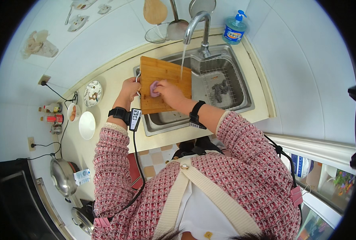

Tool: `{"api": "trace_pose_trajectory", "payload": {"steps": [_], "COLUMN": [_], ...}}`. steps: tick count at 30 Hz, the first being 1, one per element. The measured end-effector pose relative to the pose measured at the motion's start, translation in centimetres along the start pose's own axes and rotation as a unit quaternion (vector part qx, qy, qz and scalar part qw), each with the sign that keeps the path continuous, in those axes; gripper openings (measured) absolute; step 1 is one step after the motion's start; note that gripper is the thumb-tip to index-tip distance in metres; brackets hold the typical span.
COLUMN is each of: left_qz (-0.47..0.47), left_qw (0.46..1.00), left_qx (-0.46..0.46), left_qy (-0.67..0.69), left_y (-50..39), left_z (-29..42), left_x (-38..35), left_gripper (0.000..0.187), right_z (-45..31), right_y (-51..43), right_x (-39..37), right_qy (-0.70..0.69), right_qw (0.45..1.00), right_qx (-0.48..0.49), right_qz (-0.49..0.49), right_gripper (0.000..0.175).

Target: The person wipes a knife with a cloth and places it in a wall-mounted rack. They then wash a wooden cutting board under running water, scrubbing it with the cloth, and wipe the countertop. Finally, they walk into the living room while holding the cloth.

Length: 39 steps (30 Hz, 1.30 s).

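Note:
A wooden cutting board (169, 69) is held tilted over the left part of the stainless steel sink (250, 103). My left hand (130, 88) grips the white handle (138, 78) on the board's left edge. Pressed to the board's face is a light purple cloth or sponge (154, 88), pinched in the fingers of my right hand (169, 93). From the chrome faucet (206, 33) a thin stream of water (183, 61) runs down in front of the board's right side.
Right of the board, a wire rack (208, 87) and a dark grey mesh clump (221, 91) lie in the basin. A blue soap pump bottle (234, 30) stands behind. Leftward are a white bowl (87, 125), a bowl of eggs (73, 111), a patterned plate (92, 93) and a lidded pan (63, 177).

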<state>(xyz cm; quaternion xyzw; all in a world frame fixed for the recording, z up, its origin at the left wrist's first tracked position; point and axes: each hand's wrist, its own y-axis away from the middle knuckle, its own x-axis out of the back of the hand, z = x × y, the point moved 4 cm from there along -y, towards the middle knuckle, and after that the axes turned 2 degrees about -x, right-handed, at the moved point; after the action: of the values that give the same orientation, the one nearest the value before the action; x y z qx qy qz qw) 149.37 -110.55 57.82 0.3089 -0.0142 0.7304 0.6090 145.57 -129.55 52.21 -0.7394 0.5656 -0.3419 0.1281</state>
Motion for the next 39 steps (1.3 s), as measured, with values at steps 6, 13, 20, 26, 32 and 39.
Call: {"api": "trace_pose_trajectory", "payload": {"steps": [6, 13, 20, 26, 32, 39], "left_qz": [0.014, -0.004, -0.022, -0.031, 0.03, 0.126], "left_qw": [1.0, 0.996, 0.992, 0.991, 0.995, 0.944], "left_qx": [0.013, 0.077, 0.072, 0.108, 0.047, -0.151], "left_qy": [0.025, 0.043, 0.105, 0.067, -0.077, -0.264], "left_y": [0.8, -1.0, -1.0, -0.5, -1.1, -2.7], "left_z": [1.1, 1.2, 1.3, 2.1, 2.3, 3.7], "left_x": [-0.6, -2.6, -3.6, -3.9, -3.7, -3.0], "left_gripper": [0.022, 0.016, 0.017, 0.028, 0.038, 0.047], "right_z": [4.7, 3.4, 1.9, 3.2, 3.9, 5.2], "right_y": [2.4, 3.3, 4.0, 2.7, 2.8, 2.5], "right_x": [0.6, 1.3, 1.8, 3.3, 3.5, 3.7], "right_qy": [-0.02, 0.017, 0.096, 0.112, 0.127, 0.095], "right_qw": [0.986, 0.991, 0.985, 0.992, 0.992, 0.994], "right_qx": [-0.147, -0.062, -0.093, -0.034, 0.005, -0.051], "right_qz": [-0.072, -0.115, -0.106, -0.055, -0.013, -0.001], "right_gripper": [0.02, 0.059, 0.057, 0.043, 0.043, 0.037]}}
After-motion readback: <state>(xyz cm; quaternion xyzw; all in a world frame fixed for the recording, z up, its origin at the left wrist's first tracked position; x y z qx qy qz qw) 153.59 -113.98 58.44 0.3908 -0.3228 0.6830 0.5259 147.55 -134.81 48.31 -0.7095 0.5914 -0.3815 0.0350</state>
